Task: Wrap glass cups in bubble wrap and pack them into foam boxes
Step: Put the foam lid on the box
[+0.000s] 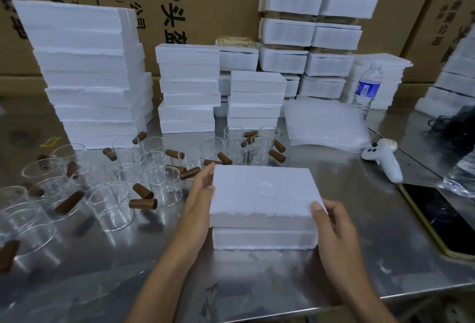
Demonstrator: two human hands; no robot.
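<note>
Near the table's front edge the left hand (199, 189) and right hand (331, 222) pinch the foam lid (264, 191) over its foam box (264, 239), while many glass cups (110, 181) toward the left edge apparently await wrapping.

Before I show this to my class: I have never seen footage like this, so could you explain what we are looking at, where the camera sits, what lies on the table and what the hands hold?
There is no machine here. A person wears one wide-angle camera on the head, looking down at their own bare hands. The left hand and right hand grip the two sides of a white foam box, whose upper half sits on its lower half on a steel table. To the left stand many glass cups with brown handles. Behind them are stacks of foam boxes, and to the right a pile of bubble wrap, a water bottle, a white handheld controller and a phone.
</note>
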